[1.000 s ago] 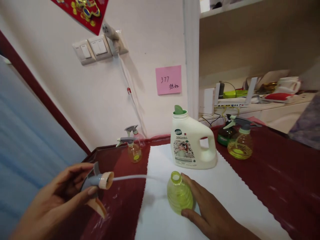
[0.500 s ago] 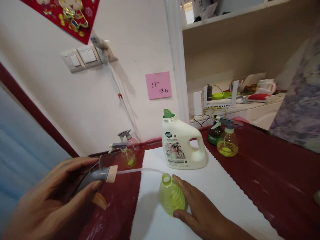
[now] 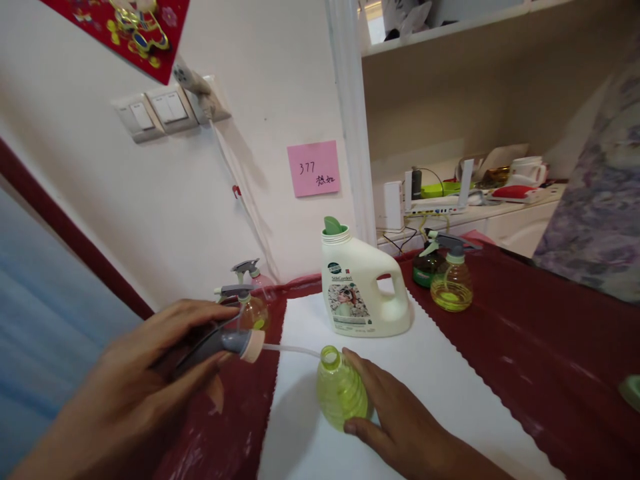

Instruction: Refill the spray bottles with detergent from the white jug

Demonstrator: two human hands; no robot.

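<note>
Left hand (image 3: 145,377) gripping sprayer (image 3: 234,342), tube (image 3: 290,348) pointing right to mouth of bottle (image 3: 339,395), can't tell if touching lol. Right hand (image 3: 397,417) cupping bottle's right side, bottle sitting on paper (image 3: 295,420), near side of jug (image 3: 367,287).

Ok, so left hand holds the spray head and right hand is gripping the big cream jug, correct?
Not the jug: the right hand is gripping the small yellow-green bottle, as the head view shows. The cream jug stands untouched behind it. The left hand does hold the spray head.
</note>
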